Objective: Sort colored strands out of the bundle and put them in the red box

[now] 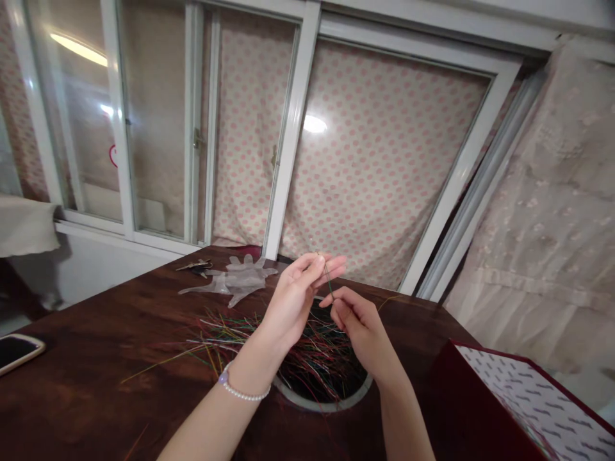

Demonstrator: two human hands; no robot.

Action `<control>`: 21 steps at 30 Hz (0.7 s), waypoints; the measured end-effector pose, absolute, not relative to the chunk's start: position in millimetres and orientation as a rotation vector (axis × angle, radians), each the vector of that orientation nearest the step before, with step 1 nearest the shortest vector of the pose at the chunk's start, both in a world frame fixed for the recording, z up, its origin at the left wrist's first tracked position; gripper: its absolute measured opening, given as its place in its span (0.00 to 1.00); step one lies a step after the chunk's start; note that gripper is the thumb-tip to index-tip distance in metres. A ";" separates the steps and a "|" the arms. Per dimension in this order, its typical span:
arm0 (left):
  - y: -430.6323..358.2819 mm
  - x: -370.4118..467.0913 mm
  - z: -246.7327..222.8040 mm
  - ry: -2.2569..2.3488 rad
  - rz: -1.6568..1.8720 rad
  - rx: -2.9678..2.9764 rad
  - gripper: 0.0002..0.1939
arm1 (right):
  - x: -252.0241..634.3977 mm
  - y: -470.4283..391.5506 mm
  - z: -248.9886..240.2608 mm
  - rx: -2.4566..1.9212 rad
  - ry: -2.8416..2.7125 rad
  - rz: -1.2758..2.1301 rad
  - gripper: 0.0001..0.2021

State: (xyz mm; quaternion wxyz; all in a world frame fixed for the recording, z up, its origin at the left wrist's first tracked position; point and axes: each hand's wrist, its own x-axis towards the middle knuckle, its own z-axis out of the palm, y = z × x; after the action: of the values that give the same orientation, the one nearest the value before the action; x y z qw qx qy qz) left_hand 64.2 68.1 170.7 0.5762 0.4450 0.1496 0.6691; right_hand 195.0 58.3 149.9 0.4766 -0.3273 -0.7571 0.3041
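Observation:
My left hand [300, 285] is pinched at thumb and forefinger round the top of a thin green wire [328, 276], its other fingers stretched out. Lower down, my right hand [353, 314] has its thumb and forefinger closed on the same wire, which runs short and taut between both hands. Beneath them lies a tangled heap of thin coloured wires [312, 358], red, green, yellow and white. They spill leftward over the grey rim of a round dark bowl [331, 406] onto the table. My wrists partly hide the heap and the bowl.
On the dark wooden table [96, 384] lie clear plastic gloves [245, 278] and keys [195, 264] at the back. A phone [19, 352] is at the left edge. An open dark red box [528, 397] stands at the right. Windows and curtains [375, 160] rise behind.

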 end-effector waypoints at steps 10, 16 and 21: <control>71.7 41.0 175.3 0.419 1.504 1.349 0.20 | 206.4 63.7 164.5 -1.014 -1.765 0.207 0.13; 115.5 11.6 157.3 1.113 1.449 1.926 0.14 | 241.9 72.1 200.2 -1.046 -1.592 -0.078 0.13; 166.7 -17.6 109.1 1.457 0.955 1.986 0.09 | 282.9 68.3 184.1 -1.234 -1.724 -0.252 0.13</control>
State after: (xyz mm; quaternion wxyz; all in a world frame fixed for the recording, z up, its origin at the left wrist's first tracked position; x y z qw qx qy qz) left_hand -17.6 166.7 109.1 0.2472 0.7285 0.5342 0.3503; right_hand 282.9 68.3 184.1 0.4824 -0.5062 -0.7073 -0.1035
